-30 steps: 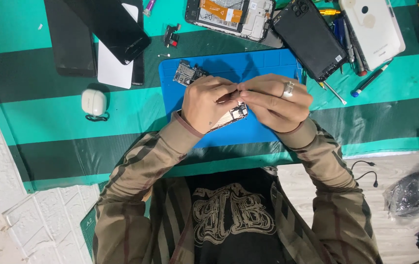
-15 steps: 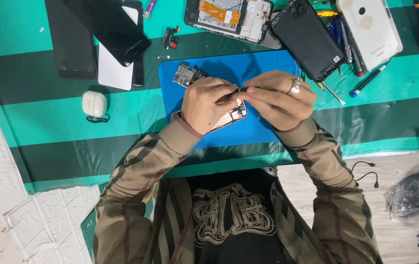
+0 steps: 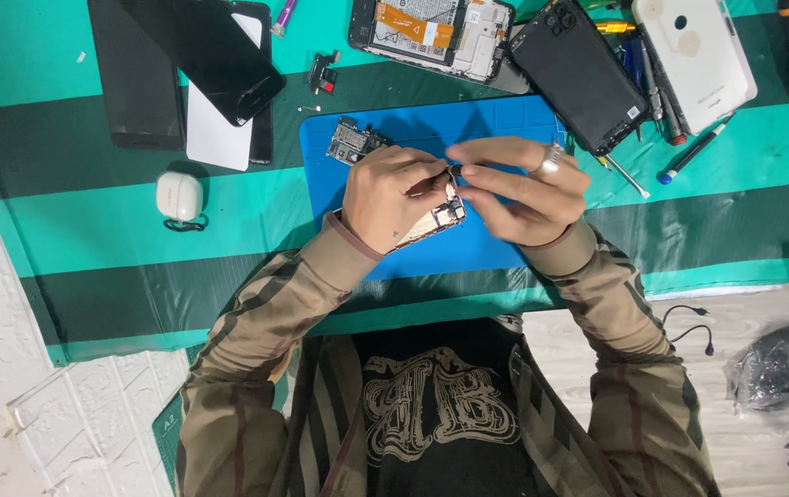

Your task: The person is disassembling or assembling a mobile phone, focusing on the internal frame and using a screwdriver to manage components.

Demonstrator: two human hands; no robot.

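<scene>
Over a blue work mat (image 3: pixel 495 248), my left hand (image 3: pixel 392 195) grips a small circuit board (image 3: pixel 438 217) whose metal edge shows below my fingers. My right hand (image 3: pixel 523 189), a silver ring on one finger, meets it from the right and pinches a tiny dark part at the board's upper end. What exactly sits between the right fingertips is too small to tell. A second small board (image 3: pixel 354 143) lies on the mat just left of my left hand.
A green striped cloth (image 3: pixel 91 239) covers the table. Dark phone panels (image 3: pixel 201 55) and a white earbud case (image 3: pixel 179 196) lie at left. An opened phone (image 3: pixel 431 32), a black phone (image 3: pixel 578 74), a white back cover (image 3: pixel 693 55) and several tools (image 3: pixel 689 156) lie behind.
My hands have stayed together over the mat; the right fingers shifted slightly along the top of the board.
</scene>
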